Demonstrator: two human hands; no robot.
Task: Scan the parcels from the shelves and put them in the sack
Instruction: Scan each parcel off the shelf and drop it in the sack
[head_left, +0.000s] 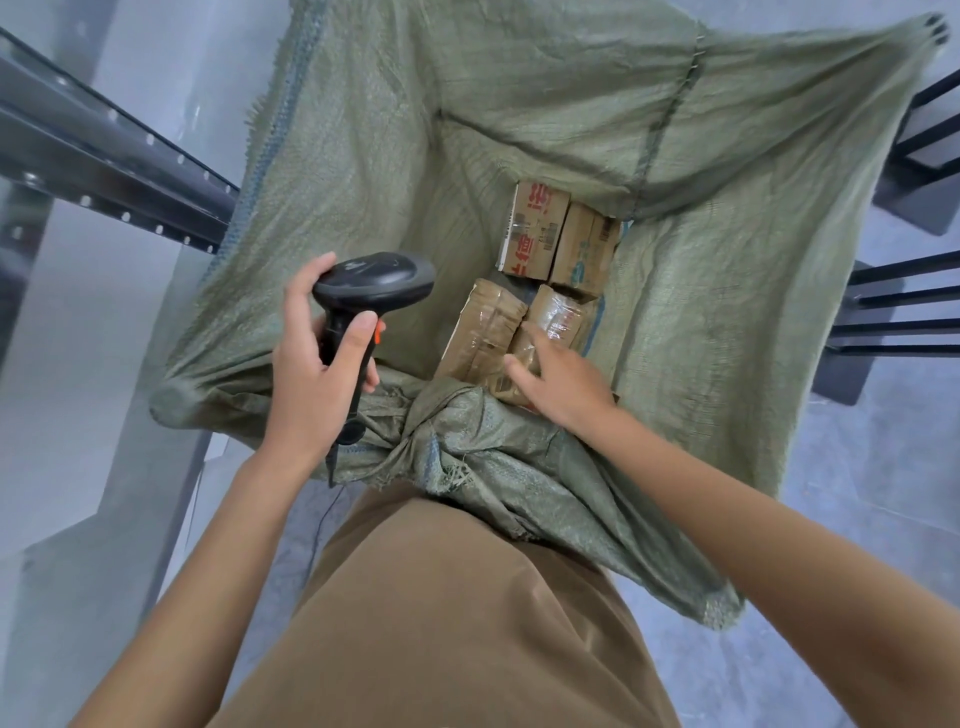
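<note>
Four taped parcels (540, 280) inside sack (727, 312)

Open green woven sack (519, 104) on grey floor (857, 519); four taped cardboard parcels (535, 228) inside.

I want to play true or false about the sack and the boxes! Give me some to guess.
1. The left hand holds a black barcode scanner. True.
2. The green woven sack holds no parcels. False: four cardboard parcels lie inside.
3. The right hand grips a parcel. False: its fingers are spread open over the taped parcel.
4. One parcel has red printing. True.
</note>
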